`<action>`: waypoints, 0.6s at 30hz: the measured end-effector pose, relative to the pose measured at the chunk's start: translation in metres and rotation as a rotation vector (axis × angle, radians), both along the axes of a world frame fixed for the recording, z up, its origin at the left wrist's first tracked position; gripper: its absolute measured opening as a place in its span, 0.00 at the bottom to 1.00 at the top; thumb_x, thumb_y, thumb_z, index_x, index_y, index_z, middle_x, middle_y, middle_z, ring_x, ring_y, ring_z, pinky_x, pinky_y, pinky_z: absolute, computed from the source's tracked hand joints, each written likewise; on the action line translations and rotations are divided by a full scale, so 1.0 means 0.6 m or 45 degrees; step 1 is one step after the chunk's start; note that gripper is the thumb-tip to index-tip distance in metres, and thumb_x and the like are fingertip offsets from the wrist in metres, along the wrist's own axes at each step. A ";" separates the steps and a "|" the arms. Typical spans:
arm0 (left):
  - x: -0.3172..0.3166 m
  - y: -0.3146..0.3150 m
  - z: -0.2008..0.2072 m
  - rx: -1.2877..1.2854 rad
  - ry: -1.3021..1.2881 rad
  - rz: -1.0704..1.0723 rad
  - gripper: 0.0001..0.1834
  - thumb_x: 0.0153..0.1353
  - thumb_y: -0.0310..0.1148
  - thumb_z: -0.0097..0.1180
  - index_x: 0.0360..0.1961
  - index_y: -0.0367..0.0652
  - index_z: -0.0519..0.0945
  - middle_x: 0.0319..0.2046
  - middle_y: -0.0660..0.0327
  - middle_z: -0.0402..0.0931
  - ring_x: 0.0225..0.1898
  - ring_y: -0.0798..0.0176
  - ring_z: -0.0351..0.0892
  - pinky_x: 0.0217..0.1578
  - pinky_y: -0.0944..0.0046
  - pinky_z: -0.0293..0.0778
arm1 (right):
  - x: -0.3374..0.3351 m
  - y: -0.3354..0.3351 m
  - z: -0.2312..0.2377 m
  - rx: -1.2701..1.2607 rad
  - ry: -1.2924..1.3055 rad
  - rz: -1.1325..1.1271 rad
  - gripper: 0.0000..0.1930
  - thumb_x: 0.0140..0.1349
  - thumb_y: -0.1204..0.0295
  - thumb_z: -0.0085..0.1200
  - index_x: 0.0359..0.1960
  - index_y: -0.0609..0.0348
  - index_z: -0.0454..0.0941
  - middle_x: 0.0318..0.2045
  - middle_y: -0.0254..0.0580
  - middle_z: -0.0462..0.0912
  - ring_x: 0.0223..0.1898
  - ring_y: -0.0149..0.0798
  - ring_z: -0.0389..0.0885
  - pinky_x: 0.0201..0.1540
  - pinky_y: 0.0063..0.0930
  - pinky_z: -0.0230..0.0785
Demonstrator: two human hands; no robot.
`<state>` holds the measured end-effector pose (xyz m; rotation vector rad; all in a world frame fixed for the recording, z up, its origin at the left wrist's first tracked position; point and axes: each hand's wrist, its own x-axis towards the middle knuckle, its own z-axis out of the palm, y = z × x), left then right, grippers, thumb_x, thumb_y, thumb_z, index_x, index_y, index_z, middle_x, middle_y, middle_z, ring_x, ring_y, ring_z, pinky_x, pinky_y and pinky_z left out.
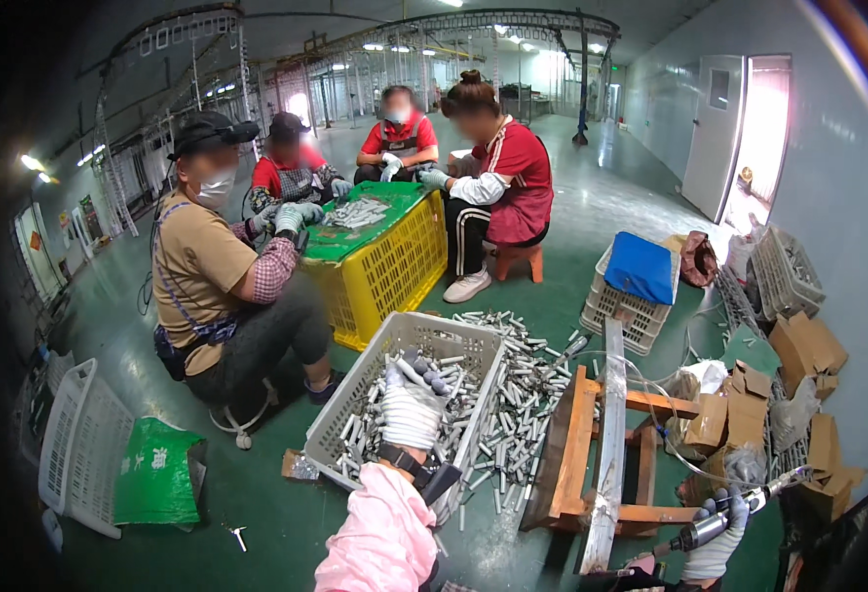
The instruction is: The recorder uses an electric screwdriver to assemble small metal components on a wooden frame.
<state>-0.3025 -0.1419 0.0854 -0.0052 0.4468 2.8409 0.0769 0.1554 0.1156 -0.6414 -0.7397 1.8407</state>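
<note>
Roughly left to right: tipped white crate (74,449) on the floor (182,395), then green-topped desk (409,204), metal pieces (357,212) near its middle, four co-workers (192,252) seated round it. Next, pale crate (320,446) with short metal rods (357,426); left hand (412,397) inside its rim, over the rods, fingers (437,381) partly curled, can't tell if they've got one. Loose rods (518,424) heaped on the floor along the crate's right edge. Then wooden frame (574,444), metal bar (607,434) across it. Right hand (718,548) off its near right corner, fingers wrapped round a silver hand tool (698,533).

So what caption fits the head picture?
Left hand in a crate of metal pieces, right hand gripping a tool.
</note>
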 end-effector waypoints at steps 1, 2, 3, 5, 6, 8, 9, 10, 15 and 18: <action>0.001 0.004 0.004 -0.051 -0.029 0.040 0.25 0.65 0.60 0.39 0.39 0.48 0.72 0.24 0.65 0.65 0.26 0.61 0.64 0.30 0.59 0.65 | -0.001 -0.005 0.007 -0.035 -0.004 -0.022 0.17 0.60 0.63 0.56 0.49 0.55 0.71 0.32 0.34 0.77 0.26 0.29 0.76 0.24 0.20 0.74; -0.010 0.000 0.010 -0.155 -0.085 -0.041 0.34 0.58 0.71 0.38 0.38 0.48 0.72 0.22 0.64 0.64 0.25 0.61 0.63 0.29 0.59 0.63 | 0.001 -0.003 0.006 -0.032 -0.005 -0.031 0.17 0.60 0.63 0.56 0.49 0.55 0.71 0.32 0.34 0.77 0.26 0.29 0.76 0.24 0.20 0.74; -0.008 -0.003 0.010 -0.180 -0.176 -0.046 0.37 0.56 0.73 0.35 0.36 0.48 0.73 0.21 0.63 0.65 0.22 0.60 0.63 0.27 0.60 0.62 | 0.001 0.000 0.002 -0.015 0.011 0.007 0.17 0.60 0.63 0.56 0.49 0.55 0.71 0.32 0.34 0.78 0.27 0.29 0.76 0.24 0.20 0.74; -0.008 -0.010 0.000 -0.223 -0.338 -0.073 0.44 0.49 0.81 0.29 0.31 0.48 0.73 0.20 0.60 0.66 0.20 0.58 0.63 0.23 0.61 0.60 | 0.000 -0.006 0.008 -0.041 0.035 0.008 0.17 0.61 0.62 0.55 0.48 0.54 0.71 0.33 0.35 0.78 0.27 0.28 0.77 0.24 0.20 0.74; -0.015 -0.019 -0.007 -0.190 -0.290 -0.076 0.47 0.47 0.83 0.29 0.34 0.47 0.74 0.22 0.60 0.66 0.25 0.56 0.63 0.29 0.56 0.60 | 0.001 -0.005 0.008 -0.041 0.045 0.004 0.17 0.61 0.62 0.55 0.48 0.54 0.71 0.33 0.35 0.78 0.27 0.28 0.77 0.24 0.20 0.74; -0.009 -0.027 -0.012 -0.157 -0.220 -0.114 0.45 0.49 0.81 0.28 0.34 0.47 0.74 0.21 0.61 0.67 0.25 0.56 0.63 0.29 0.56 0.60 | 0.002 -0.003 0.008 -0.038 0.031 0.024 0.17 0.60 0.62 0.56 0.48 0.54 0.71 0.33 0.34 0.78 0.27 0.28 0.77 0.24 0.20 0.74; -0.009 -0.023 0.002 -0.200 -0.255 -0.056 0.43 0.52 0.79 0.27 0.34 0.47 0.73 0.19 0.64 0.65 0.23 0.59 0.61 0.27 0.58 0.59 | 0.004 -0.002 0.008 -0.065 0.048 0.029 0.17 0.60 0.61 0.57 0.47 0.54 0.71 0.33 0.33 0.78 0.26 0.28 0.77 0.24 0.21 0.74; -0.010 -0.021 0.003 -0.199 -0.250 -0.064 0.43 0.52 0.79 0.27 0.34 0.47 0.73 0.19 0.64 0.65 0.23 0.59 0.61 0.27 0.58 0.59 | 0.006 -0.002 0.009 -0.063 0.053 0.021 0.17 0.60 0.61 0.57 0.47 0.54 0.71 0.33 0.33 0.78 0.26 0.28 0.77 0.24 0.21 0.74; -0.005 -0.017 0.006 -0.256 -0.236 -0.022 0.40 0.59 0.74 0.27 0.35 0.46 0.73 0.16 0.67 0.60 0.18 0.63 0.56 0.21 0.62 0.57 | 0.009 -0.010 0.022 -0.102 0.038 0.020 0.17 0.60 0.62 0.57 0.47 0.53 0.70 0.31 0.32 0.77 0.26 0.28 0.76 0.24 0.21 0.73; -0.005 -0.012 0.012 -0.329 -0.275 -0.008 0.39 0.60 0.72 0.28 0.33 0.45 0.72 0.15 0.67 0.58 0.17 0.63 0.56 0.18 0.63 0.56 | 0.010 -0.001 0.010 -0.088 0.092 0.071 0.16 0.61 0.62 0.56 0.47 0.53 0.70 0.30 0.32 0.76 0.25 0.28 0.75 0.23 0.21 0.73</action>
